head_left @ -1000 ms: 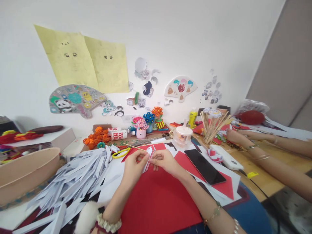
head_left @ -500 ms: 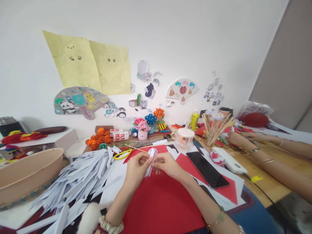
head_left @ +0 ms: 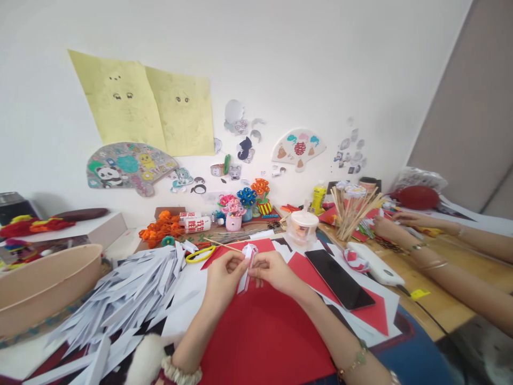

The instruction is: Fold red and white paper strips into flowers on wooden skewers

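Observation:
Both of my hands meet over a sheet of red paper (head_left: 264, 331). Between my left hand (head_left: 226, 270) and my right hand (head_left: 270, 269) is a narrow folded paper strip (head_left: 243, 283), white with red edges. Each hand pinches it, thumb against fingers. A thin wooden stick (head_left: 224, 245) runs from the upper left towards the strip's top, where a small rolled piece of white and red paper (head_left: 250, 249) shows. My fingers hide where stick and strip meet. Left of my left hand lies a large heap of white paper strips (head_left: 136, 289).
Yellow-handled scissors (head_left: 200, 254) lie beyond my left hand. To the right are a black phone (head_left: 340, 279), a white power bank (head_left: 379, 264) and a lidded plastic cup (head_left: 302, 227). Wooden sticks (head_left: 352, 214) stand bundled behind. A co-worker's hands (head_left: 395, 227) work at the far right. A pink basin (head_left: 52, 283) stands left.
My hands keep their pinch on the paper strip, which has turned slightly so more of its face shows. The whole view has shifted a little. The co-worker's hands have moved slightly.

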`<state>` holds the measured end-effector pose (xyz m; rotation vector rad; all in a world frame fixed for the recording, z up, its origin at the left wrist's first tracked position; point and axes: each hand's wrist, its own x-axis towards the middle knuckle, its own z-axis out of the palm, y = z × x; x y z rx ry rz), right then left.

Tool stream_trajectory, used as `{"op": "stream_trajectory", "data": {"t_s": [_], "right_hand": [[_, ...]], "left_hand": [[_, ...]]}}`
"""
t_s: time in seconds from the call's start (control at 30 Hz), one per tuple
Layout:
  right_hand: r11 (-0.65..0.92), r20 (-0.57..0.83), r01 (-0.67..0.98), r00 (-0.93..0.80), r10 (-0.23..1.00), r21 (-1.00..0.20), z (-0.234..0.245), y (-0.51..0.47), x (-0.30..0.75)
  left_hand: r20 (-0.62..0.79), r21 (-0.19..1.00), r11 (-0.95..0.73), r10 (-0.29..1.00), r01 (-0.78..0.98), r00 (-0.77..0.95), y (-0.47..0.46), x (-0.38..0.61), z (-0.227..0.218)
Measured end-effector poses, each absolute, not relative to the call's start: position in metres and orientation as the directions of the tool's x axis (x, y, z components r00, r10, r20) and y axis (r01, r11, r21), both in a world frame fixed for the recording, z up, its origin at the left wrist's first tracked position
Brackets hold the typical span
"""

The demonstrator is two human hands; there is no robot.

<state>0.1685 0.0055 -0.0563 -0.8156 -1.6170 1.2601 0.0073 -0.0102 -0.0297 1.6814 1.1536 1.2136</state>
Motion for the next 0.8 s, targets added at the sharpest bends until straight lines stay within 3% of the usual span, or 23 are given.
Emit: {"op": "stream_trajectory", "data": {"t_s": [0.8], "right_hand": [[0.268, 0.246, 0.007, -0.373, 0.894, -0.963, -0.0552, 0.0073, 0.1702]], "left_hand": [[0.274, 0.926, -0.3, 0.951, 0.228, 0.14, -0.0119, 0.0081, -0.0235]]}}
